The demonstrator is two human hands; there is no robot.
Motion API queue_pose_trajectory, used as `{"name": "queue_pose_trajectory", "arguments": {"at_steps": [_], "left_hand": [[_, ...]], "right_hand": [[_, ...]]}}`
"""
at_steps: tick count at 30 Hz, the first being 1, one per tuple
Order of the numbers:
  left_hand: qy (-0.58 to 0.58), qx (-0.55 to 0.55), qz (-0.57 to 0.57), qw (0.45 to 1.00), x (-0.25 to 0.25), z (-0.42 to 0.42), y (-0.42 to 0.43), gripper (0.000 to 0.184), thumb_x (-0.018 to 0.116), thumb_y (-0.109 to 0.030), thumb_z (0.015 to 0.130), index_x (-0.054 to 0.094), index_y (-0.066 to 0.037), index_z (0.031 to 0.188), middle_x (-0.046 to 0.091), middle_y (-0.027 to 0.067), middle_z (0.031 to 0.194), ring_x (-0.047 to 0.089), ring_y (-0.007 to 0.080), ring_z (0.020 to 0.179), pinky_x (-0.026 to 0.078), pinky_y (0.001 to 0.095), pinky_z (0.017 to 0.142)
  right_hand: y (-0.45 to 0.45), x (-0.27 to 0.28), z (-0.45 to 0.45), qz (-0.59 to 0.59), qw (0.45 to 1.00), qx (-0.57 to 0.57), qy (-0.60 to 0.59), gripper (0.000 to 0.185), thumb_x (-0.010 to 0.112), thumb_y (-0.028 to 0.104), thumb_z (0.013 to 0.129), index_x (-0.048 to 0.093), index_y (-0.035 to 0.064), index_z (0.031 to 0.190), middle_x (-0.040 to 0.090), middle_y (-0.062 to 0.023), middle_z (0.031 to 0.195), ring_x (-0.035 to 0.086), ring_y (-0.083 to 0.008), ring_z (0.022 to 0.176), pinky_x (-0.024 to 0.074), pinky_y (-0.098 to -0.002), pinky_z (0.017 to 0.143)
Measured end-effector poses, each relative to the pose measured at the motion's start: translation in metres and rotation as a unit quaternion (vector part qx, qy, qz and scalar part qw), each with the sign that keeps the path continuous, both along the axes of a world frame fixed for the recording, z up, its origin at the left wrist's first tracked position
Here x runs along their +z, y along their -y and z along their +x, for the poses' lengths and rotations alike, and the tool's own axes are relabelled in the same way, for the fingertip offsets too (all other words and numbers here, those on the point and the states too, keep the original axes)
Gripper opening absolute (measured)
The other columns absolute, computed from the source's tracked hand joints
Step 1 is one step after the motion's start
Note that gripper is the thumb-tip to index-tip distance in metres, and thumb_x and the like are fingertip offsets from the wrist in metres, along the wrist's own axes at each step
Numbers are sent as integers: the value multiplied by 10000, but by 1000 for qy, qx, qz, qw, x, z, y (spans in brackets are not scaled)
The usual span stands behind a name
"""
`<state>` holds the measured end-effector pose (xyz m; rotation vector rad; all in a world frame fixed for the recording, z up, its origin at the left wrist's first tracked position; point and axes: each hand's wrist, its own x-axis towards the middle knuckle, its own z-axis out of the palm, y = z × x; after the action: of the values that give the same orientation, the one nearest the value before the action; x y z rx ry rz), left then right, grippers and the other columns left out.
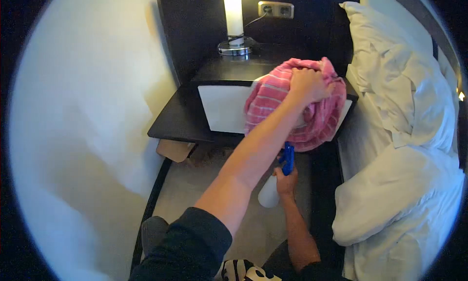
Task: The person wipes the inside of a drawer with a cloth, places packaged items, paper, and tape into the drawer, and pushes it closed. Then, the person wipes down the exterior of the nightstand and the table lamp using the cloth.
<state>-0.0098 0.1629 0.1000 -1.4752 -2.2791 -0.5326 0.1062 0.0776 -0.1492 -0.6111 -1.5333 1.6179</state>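
A pink towel (pixel 271 96) with white stripes hangs bunched over the front edge of the dark nightstand (pixel 219 69). My left hand (pixel 310 86) grips it from above, its fingers sunk in the folds. Lower down, my right hand (pixel 286 183) is wrapped around the neck of a white spray bottle (pixel 268 194) with a blue trigger head. That bottle is tilted, its head just beneath the towel's lower edge. Part of the nightstand's white drawer front (pixel 222 108) is covered by the towel.
A lit lamp (pixel 234 22) with a chrome base stands on the nightstand, its cord running to a wall socket (pixel 276 10). The bed's white bedding (pixel 395 188) lies to the right. A pale wall (pixel 83 134) rises on the left, with a cardboard-coloured item (pixel 174 150) under the shelf.
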Motion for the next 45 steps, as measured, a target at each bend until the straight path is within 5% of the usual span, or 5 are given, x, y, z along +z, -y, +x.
{"name": "queue_pose_trajectory", "arguments": {"at_steps": [4,17,26,39,45], "left_hand": [[-136,-132,236,953,-41,-8,5,543,592,-528,794,669,-22,971,680,167,979,645,322,954,489,467,835],[-231,-42,260,937,-48,-98,107,542,666,-519,752,661,-16,953,674,166,880,659,320,837,518,405,774],[-325,112,243,907,-101,-123,151,538,628,-485,809,636,-38,1108,638,201,1036,587,346,1044,400,477,958],[83,-60,231,968,-239,-109,165,493,606,-287,854,503,-43,1271,529,211,1280,476,336,1217,349,453,1043],[135,-137,270,943,-195,-75,149,435,585,-244,854,528,-39,1234,544,194,1268,485,348,1207,363,433,1039]], "right_hand": [[13,10,-3,-47,999,-14,19,296,600,37,739,612,7,1033,596,-48,765,563,-147,644,464,-314,627],[6,-33,-15,18,999,-7,40,335,603,37,738,614,17,1072,622,-62,832,583,-140,691,479,-310,648],[-3,-24,3,108,994,-11,31,373,606,25,726,603,17,1099,604,-31,835,560,-113,674,476,-278,627],[2,-2,21,109,991,-7,71,386,602,37,725,578,27,1110,547,-6,774,535,-103,632,458,-266,594],[1,-14,12,137,990,-29,7,306,604,39,729,576,33,1034,544,-2,758,536,-106,625,453,-266,581]]}}
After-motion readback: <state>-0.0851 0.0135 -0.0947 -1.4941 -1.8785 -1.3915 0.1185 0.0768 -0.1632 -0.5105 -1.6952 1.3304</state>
